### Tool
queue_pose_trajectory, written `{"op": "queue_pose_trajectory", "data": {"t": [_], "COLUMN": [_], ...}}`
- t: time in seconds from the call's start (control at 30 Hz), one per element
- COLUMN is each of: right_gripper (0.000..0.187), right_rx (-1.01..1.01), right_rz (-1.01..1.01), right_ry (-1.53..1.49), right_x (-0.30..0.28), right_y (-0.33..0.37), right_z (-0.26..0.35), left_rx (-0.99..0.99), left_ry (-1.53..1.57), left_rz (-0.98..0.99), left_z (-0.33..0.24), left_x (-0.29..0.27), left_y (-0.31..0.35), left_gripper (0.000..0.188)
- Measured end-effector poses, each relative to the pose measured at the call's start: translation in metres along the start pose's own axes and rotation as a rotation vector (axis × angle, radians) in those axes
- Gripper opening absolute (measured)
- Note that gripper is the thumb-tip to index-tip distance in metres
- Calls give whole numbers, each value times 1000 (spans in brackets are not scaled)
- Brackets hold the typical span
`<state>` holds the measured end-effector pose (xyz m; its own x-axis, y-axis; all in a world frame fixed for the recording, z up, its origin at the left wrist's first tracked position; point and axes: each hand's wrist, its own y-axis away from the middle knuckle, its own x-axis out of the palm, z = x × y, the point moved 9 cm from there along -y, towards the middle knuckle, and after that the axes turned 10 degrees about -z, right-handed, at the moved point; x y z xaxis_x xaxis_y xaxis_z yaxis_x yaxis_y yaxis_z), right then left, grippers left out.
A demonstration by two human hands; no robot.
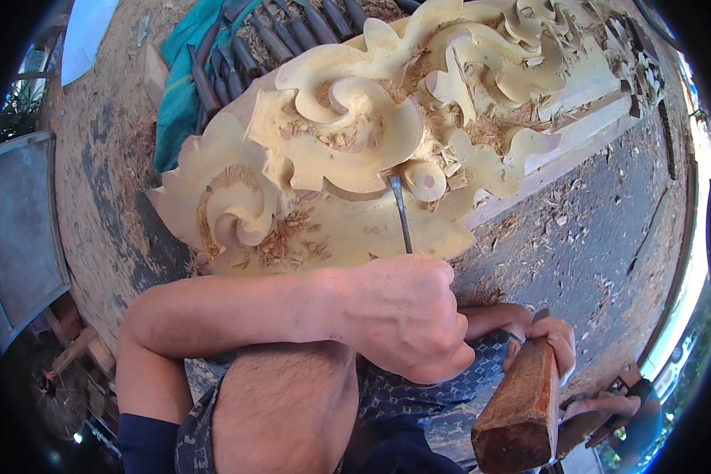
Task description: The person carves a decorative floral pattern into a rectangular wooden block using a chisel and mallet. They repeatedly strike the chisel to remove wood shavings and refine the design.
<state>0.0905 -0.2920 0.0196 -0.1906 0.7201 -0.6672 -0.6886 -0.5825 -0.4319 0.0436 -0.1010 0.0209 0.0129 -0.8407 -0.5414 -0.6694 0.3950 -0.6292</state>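
Observation:
My left hand (403, 320) is closed in a fist around a carving chisel (402, 212), its handle hidden inside the fingers. The slim metal blade points away from me, its tip touching the edge of a scrolled leaf on the pale yellow carved wood panel (340, 170), beside a small round boss (428, 181). Lower right, my right hand (559, 345) has its fingers wrapped round a heavy block-shaped wooden mallet (521, 403), held apart from the chisel. Wood chips lie in the panel's hollows.
Several dark-handled carving tools (280, 35) lie on a green cloth (174, 118) at the far left. Chips are scattered over the worn work surface (581, 229). My bare knee (284, 403) is bent under my left forearm. Another person (636, 411) is partly visible at the lower right.

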Motion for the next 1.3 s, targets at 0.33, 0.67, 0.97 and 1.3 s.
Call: {"op": "queue_pose_trajectory", "data": {"t": [0.33, 0.67, 0.97, 1.3], "right_gripper": [57, 55, 52, 57], "right_rx": [-99, -92, -159, -112], "right_rz": [2, 128, 43, -16], "right_ry": [0, 116, 79, -4], "right_x": [3, 10, 11, 18], "right_y": [-8, -17, -19, -10], "right_z": [9, 7, 19, 14], "left_rx": [-50, 5, 97, 18], "left_ry": [65, 170, 57, 70], "left_rz": [-12, 132, 38, -182], "left_z": [7, 12, 7, 16], "left_x": [-20, -14, -16, -25], "left_y": [-15, -12, -5, -13], "left_gripper": [26, 16, 22, 39]}}
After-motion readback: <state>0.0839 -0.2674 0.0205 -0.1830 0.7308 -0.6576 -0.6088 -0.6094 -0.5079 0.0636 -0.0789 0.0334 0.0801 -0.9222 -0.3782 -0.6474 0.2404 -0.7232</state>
